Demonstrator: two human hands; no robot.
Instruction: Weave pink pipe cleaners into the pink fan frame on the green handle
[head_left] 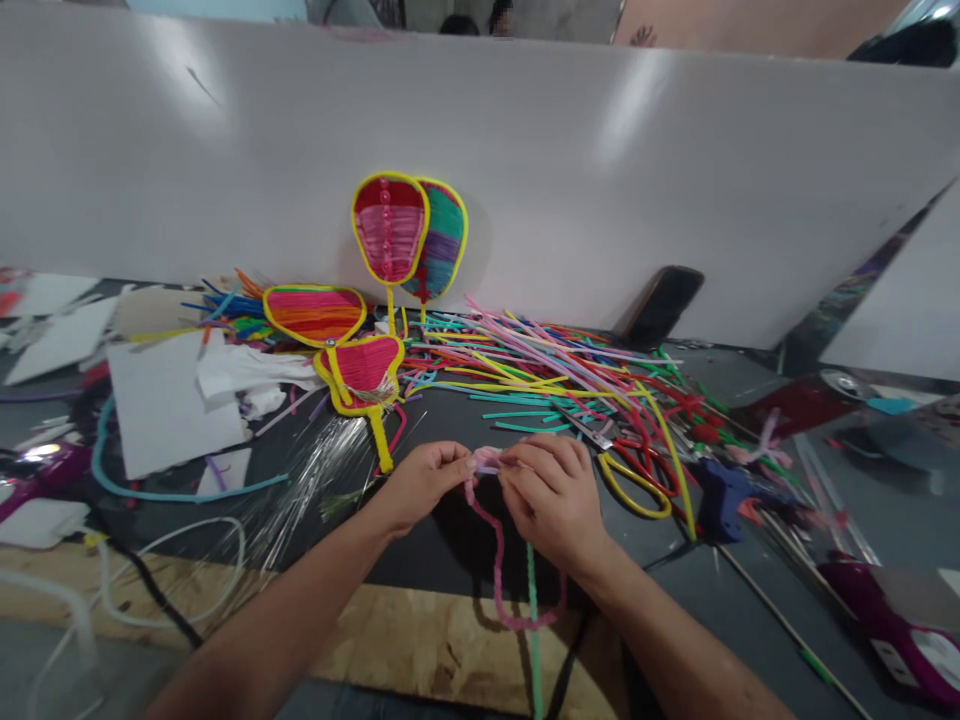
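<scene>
A pink pipe cleaner (pixel 499 560) that looks twisted or braided hangs in a loop below my hands. My left hand (pixel 424 485) pinches one part of it between thumb and fingertips. Close by on the right, my right hand (pixel 555 500) has its fingers closed on the pink piece too; the exact contact is partly hidden by the fingers. A mint-green pipe cleaner (pixel 534 630) dangles below the right hand, crossing the pink loop and passing the table edge. Whether the green strand is also gripped cannot be seen.
Behind my hands lie loose coloured pipe cleaners (pixel 525 365) and several yellow-rimmed fan shapes (pixel 364 365). To the right are scissors (pixel 634 490) and a blue glue gun (pixel 724 500). A phone (pixel 664 305) leans on the white partition (pixel 525 170). White paper (pixel 172 400) lies left.
</scene>
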